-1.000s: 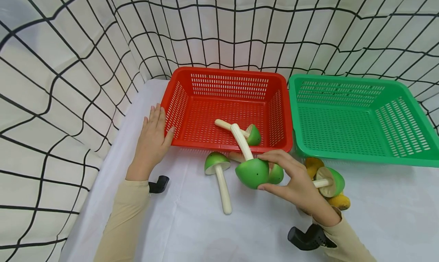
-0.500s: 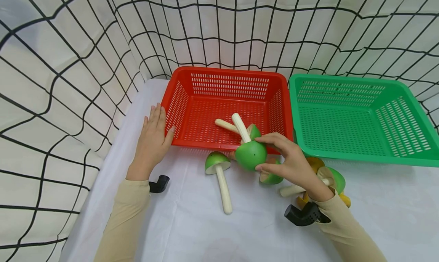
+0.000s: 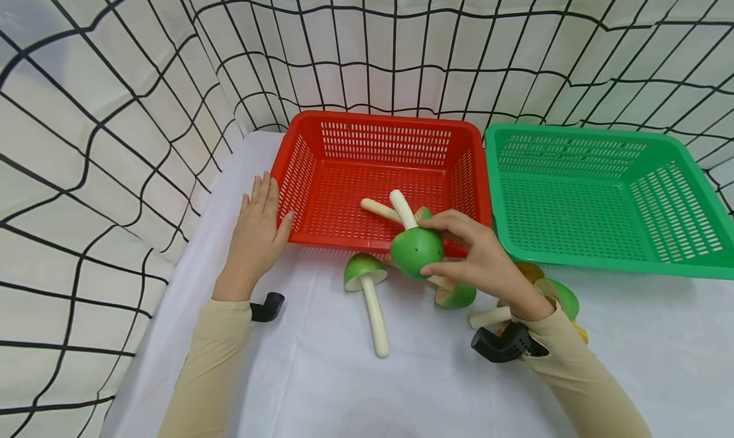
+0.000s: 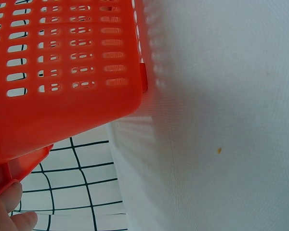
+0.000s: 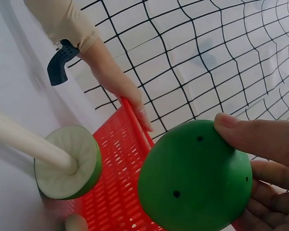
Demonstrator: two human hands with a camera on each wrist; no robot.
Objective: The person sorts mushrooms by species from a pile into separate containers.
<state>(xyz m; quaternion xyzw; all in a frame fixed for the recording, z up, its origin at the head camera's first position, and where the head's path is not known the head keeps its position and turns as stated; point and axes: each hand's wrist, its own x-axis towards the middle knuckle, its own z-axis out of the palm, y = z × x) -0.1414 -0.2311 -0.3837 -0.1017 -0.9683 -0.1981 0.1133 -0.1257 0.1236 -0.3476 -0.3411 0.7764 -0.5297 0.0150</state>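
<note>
Above the near rim of the red basket [image 3: 358, 176], my right hand [image 3: 478, 253] pinches a toy mushroom [image 3: 417, 253] by its green cap, pale stem pointing away. Its cap fills much of the right wrist view, thumb and fingers at the edge [image 5: 195, 178]. My left hand [image 3: 255, 240] rests on the basket's left rim, fingers straight. In the left wrist view, only some fingertips [image 4: 9, 197] show by the rim. Another mushroom [image 3: 380, 210] lies inside the basket, partly hidden. On the cloth near it lie a green-capped mushroom [image 3: 367, 275] and another [image 3: 457, 295] beneath my right hand.
A green basket [image 3: 562, 202] stands against the red one, on the right. Under my right forearm, another green-capped mushroom [image 3: 566, 301] and yellow pieces [image 3: 530, 272] are partly covered. Black netting [image 3: 395, 62] over white cloth rises behind and at the left.
My right hand has carried the pinched mushroom away from me, from in front of the red basket to over its near rim, slowing lately. The left hand has stayed still.
</note>
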